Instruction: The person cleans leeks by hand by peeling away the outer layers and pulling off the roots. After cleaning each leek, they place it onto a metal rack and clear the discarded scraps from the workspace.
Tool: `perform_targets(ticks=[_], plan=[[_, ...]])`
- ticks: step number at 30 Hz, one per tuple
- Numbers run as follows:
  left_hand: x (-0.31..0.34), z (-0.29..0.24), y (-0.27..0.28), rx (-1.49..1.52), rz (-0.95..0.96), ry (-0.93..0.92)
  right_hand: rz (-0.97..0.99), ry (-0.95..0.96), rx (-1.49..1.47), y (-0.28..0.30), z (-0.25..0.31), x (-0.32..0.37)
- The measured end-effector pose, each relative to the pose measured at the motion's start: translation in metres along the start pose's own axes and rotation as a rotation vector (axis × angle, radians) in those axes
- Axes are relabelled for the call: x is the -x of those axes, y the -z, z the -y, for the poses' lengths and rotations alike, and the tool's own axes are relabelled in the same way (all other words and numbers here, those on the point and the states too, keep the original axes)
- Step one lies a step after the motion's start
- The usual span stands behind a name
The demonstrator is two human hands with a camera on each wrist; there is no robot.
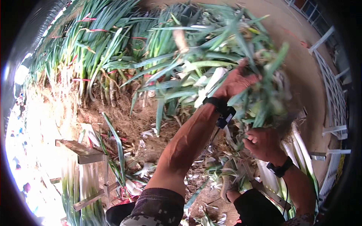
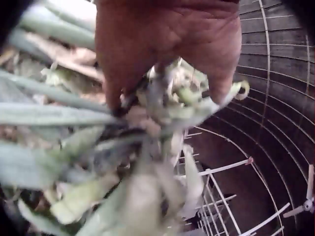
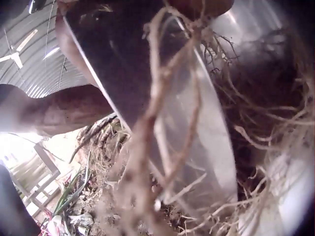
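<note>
Loose green leaves (image 1: pixel 267 94) hang, partly blurred, from my left hand (image 1: pixel 235 83), which grips them above the right side of the pile. In the left wrist view the fingers of my left hand (image 2: pixel 167 44) curl down round leaf ends (image 2: pixel 152 108). Lower and to the right, my right hand (image 1: pixel 266 145) is curled, holding a knife whose broad metal blade (image 3: pixel 197 137) fills much of the right wrist view; its handle is hidden. Stringy roots (image 3: pixel 147 128) cross in front of the blade. White leek stalks (image 1: pixel 299 147) stand beside my right hand.
Leek bundles with red ties (image 1: pixel 86 49) line the upper left. A metal frame (image 1: pixel 88 154) holds leeks (image 1: pixel 81 188) at lower left, another bar (image 1: pixel 269 194) lies at lower right. Scraps (image 1: pixel 147 169) litter the ground; a white rack (image 1: pixel 330 86) stands right.
</note>
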State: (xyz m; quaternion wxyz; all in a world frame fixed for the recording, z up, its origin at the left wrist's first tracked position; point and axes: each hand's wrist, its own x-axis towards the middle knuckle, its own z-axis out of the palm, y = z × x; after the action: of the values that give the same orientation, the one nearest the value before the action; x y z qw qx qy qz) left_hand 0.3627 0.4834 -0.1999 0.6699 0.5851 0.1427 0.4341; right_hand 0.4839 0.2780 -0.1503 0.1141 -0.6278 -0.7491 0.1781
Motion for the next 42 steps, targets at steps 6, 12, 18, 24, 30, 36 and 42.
perform_targets(ticks=[6, 12, 18, 24, 30, 36, 42], plan=[[0.143, -0.01, 0.152, -0.625, -0.683, 0.373, -0.052, -0.011, -0.093, 0.001, 0.01, -0.004], [0.226, 0.005, 0.272, -1.309, -0.858, 0.456, -0.029, 0.007, -0.01, 0.0, 0.011, -0.005], [0.169, 0.025, 0.298, -1.498, -0.502, 0.677, 0.035, -0.056, -0.019, 0.005, 0.016, -0.01], [0.156, 0.009, 0.316, -1.562, -0.247, 0.951, 0.018, -0.076, -0.047, -0.001, 0.011, -0.006], [0.138, -0.008, 0.306, -1.588, -0.142, 0.944, 0.029, -0.051, -0.039, 0.001, 0.011, -0.008], [0.152, 0.008, 0.291, -1.82, -0.25, 0.749, 0.025, -0.086, -0.048, 0.004, 0.015, -0.007], [0.171, 0.012, 0.311, -1.538, -0.335, 0.55, 0.055, -0.096, -0.003, 0.001, 0.016, -0.011]])
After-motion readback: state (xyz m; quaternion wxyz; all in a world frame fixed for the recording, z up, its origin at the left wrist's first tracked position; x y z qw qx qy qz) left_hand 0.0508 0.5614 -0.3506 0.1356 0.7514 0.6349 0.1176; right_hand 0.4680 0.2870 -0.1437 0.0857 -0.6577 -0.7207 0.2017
